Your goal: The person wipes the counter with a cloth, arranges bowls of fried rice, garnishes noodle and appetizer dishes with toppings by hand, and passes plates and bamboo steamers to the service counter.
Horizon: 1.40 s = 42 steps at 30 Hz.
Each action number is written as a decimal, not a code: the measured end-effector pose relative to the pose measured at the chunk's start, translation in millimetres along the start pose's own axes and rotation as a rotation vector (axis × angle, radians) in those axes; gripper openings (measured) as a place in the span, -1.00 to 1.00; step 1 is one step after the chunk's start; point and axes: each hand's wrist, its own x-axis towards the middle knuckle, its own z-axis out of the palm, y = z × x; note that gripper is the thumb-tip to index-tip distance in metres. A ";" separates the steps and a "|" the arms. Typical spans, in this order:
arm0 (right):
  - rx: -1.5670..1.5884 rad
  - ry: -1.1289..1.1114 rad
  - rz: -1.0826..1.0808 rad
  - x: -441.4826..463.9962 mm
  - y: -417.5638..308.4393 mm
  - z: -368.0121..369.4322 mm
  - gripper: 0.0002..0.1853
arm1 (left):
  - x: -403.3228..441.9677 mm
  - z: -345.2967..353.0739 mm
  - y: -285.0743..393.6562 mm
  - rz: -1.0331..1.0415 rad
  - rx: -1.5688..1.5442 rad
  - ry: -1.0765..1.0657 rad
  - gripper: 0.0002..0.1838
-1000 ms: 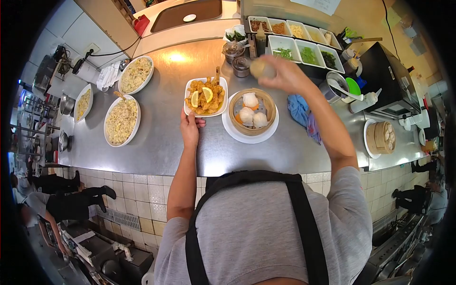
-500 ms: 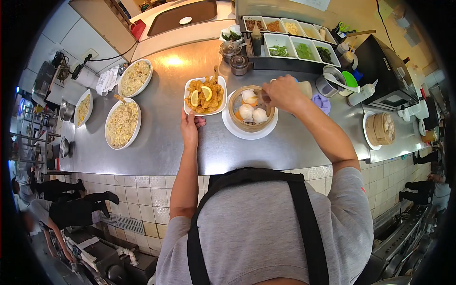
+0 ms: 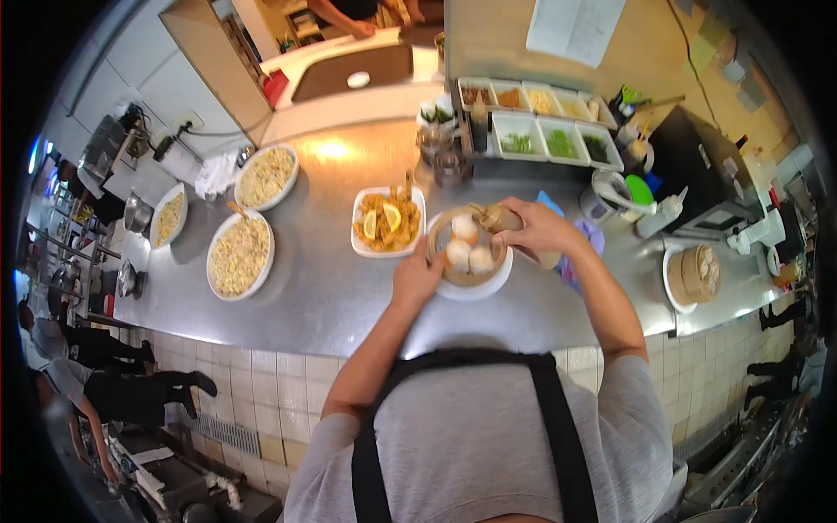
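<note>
The round bamboo steamer (image 3: 443, 277), with several pale dumplings (image 3: 469, 257) in it, sits on a white plate (image 3: 475, 293). At its left rim is my left hand (image 3: 418, 277), with the fingers closed on the edge. My right hand (image 3: 534, 227) is over the right side of the steamer, wrapped round a tan bottle (image 3: 497, 220) whose narrow end points over the dumplings; the fingers hide part of it. Just left of the steamer stands a square white dish (image 3: 388, 251) of fried food with lemon slices (image 3: 391, 217).
Oval dishes of fried rice (image 3: 240, 257) stand at the left. Topping trays (image 3: 540, 139) and lidded jars (image 3: 449, 167) line the back. A blue and purple cloth (image 3: 591, 240), another steamer (image 3: 695, 275) and a microwave (image 3: 702, 174) are at the right. Another person's hands (image 3: 359, 29) show beyond the counter.
My left hand has left the fried-food dish and taken hold of the steamer's rim. My right hand has brought the bottle over the steamer's right side. The view has tilted up, showing another person's hands.
</note>
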 end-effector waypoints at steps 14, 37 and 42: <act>0.373 1.034 -0.229 166.4 50.1 -5.5 -0.35 | -9.3 -21.3 11.9 0.032 -0.015 0.049 -0.53; -0.655 1.394 -0.400 275.8 -139.6 -322.2 -0.53 | -38.3 -92.9 -170.1 -0.254 0.580 0.609 -0.46; -0.765 1.458 -0.348 303.4 -153.5 -350.5 -0.57 | -35.3 -94.0 -169.6 -0.296 0.577 0.583 -0.44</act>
